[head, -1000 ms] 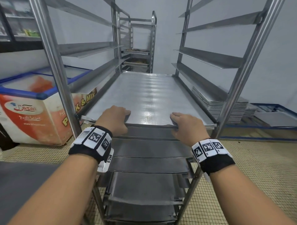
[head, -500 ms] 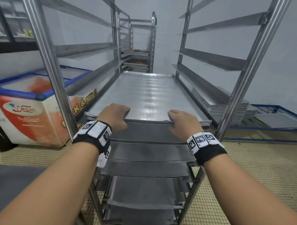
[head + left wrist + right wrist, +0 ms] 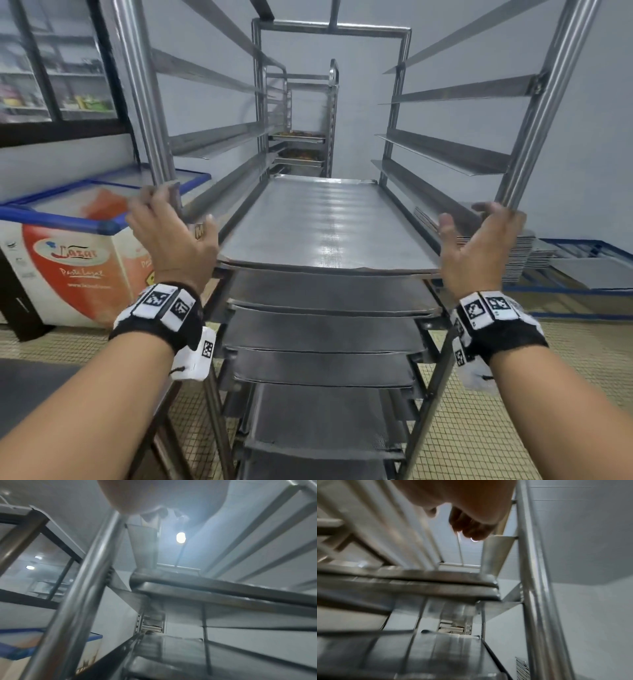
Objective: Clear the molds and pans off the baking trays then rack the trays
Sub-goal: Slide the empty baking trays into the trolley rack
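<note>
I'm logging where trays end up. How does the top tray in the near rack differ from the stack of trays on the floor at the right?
The top tray lies alone on the near rack's rails, at hand height; the stack of trays sits low, outside the rack. The top tray shows its whole bare surface; the stack shows mostly edges. Neither hand touches either. Both look like flat grey metal trays.

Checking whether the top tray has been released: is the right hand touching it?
Apart. In the head view the right hand is raised by the rack's front right post, fingers spread, off the top tray.
</note>
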{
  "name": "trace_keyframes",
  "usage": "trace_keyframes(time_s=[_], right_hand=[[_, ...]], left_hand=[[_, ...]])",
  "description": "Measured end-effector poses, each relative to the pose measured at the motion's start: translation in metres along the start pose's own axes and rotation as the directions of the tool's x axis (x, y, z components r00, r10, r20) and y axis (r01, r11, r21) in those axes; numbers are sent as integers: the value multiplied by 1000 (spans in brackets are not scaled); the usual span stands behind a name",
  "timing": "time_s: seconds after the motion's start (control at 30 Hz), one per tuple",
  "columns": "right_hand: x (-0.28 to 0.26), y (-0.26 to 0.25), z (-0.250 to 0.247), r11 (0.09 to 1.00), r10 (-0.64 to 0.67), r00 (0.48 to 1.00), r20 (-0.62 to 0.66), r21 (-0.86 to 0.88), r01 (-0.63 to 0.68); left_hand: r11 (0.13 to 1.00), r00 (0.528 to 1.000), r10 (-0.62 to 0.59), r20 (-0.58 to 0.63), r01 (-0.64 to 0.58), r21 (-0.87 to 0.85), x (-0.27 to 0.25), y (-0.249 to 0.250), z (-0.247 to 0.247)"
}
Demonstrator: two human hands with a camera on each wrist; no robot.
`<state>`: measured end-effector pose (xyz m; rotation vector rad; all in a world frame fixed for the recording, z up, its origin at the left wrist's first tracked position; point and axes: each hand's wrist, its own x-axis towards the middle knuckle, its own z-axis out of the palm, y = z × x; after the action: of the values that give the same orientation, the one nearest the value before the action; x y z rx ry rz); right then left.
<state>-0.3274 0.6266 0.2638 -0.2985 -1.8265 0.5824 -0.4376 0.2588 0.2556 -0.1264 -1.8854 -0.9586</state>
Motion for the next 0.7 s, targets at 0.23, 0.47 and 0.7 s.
trace_keyframes(time_s=[0.23, 0.47, 0.7], right_hand=[[47, 17, -6, 941, 309, 943, -125, -103, -322], [63, 38, 13, 977, 209, 964, -161, 68, -200], [66, 39, 35, 955, 282, 921, -270, -15, -297]], left_hand=[[976, 980, -201, -7, 199, -93, 57, -16, -3], [965, 975, -218, -46, 208, -158, 72, -14, 26], [973, 964, -225, -142, 216, -78, 86, -34, 49]])
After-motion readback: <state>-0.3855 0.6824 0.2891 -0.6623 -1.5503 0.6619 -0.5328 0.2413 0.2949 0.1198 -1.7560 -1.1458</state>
